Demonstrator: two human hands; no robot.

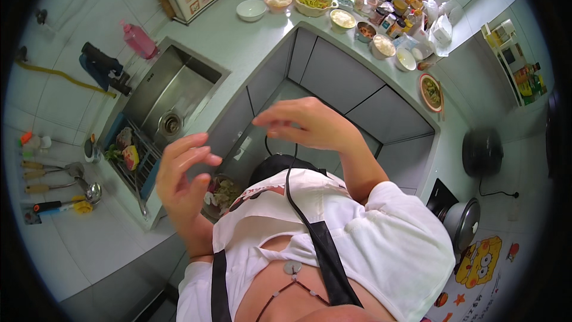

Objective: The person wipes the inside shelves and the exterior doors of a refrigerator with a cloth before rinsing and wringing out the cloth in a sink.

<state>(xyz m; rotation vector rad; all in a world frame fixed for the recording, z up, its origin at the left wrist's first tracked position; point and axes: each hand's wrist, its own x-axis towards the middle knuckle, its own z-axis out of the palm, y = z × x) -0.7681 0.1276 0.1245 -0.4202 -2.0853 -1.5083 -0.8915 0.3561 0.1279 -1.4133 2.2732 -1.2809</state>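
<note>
Both of my hands are raised in front of my chest and apart from each other. My left hand (182, 182) holds nothing; its fingers are spread and loosely bent. Its nearest neighbours are the sink (173, 92) and the dark drying rack (143, 149) at the sink's side. Over the floor, my right hand (304, 120) is stretched leftward, palm down, with loose fingers and nothing visible in them. Its fingertips are slightly blurred. A black cord (289, 188) hangs down my apron (322, 188), below the right hand.
Along the far counter (250, 42) stand a white bowl (251, 10), a dish of green vegetables (313, 1), several small bowls and many jars. An oval plate of food (431, 92) lies at the right, with a lidded pot (462, 223) nearer. A pink bottle (140, 40) stands behind the sink.
</note>
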